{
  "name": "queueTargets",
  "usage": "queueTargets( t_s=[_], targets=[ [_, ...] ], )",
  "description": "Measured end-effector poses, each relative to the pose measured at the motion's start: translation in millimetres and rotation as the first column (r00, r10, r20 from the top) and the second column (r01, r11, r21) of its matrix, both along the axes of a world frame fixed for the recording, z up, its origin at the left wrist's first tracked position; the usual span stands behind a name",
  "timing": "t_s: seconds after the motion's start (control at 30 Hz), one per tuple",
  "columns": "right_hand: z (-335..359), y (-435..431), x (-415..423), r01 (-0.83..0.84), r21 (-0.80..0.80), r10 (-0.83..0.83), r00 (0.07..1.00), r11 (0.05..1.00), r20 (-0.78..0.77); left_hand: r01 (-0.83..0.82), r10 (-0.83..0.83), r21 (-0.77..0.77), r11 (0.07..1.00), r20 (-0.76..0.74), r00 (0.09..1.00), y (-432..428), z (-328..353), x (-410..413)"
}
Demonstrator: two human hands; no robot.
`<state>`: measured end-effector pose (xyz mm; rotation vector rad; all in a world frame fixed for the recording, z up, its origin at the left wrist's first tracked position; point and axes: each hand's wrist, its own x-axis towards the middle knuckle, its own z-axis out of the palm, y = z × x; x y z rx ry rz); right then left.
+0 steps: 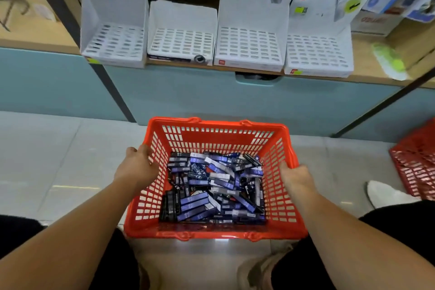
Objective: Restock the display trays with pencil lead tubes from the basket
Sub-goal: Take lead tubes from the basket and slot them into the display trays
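Note:
A red plastic basket [219, 133] sits on the tiled floor in front of me, its bottom covered with several black, blue and white pencil lead tubes [214, 183]. My left hand [137, 167] grips the basket's left rim, fingers curled over the edge. My right hand [295, 178] grips the right rim the same way. On the wooden shelf above stand several white slotted display trays [181, 42], and their slots look empty.
A second red basket [416, 162] sits at the right edge beside a white shoe [383, 193]. Hanging stationery packs fill the back of the shelf. Teal cabinet fronts and dark slanted frame bars run below the shelf. My knees flank the basket.

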<state>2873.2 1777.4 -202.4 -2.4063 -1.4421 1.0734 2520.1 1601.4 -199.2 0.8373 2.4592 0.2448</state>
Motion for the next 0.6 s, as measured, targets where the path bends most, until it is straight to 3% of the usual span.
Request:
queueTargets(
  t_s=[0.4,0.47,0.57,0.6],
  targets=[
    [-0.8,22.7,-32.5,-0.175,0.029,0.175,0.985,0.984,-0.002,-0.077,0.077,-0.007,0.997,0.096,0.992,-10.2,6.4,-21.0],
    [4.1,9.0,-32.7,-0.313,0.065,0.301,0.941,0.947,0.152,-0.033,0.034,-0.044,0.998,0.025,0.999,-14.2,8.8,-11.2],
    [22.8,-4.6,-40.2,-0.546,0.113,0.497,0.816,0.83,0.295,0.199,-0.222,-0.114,0.973,-0.248,0.943,-6.3,18.3,1.4],
    [31.7,-8.5,-42.2,-0.609,0.098,0.548,0.763,0.787,0.344,0.26,-0.28,-0.109,0.96,-0.273,0.92,-2.0,22.5,5.6]
  ],
)
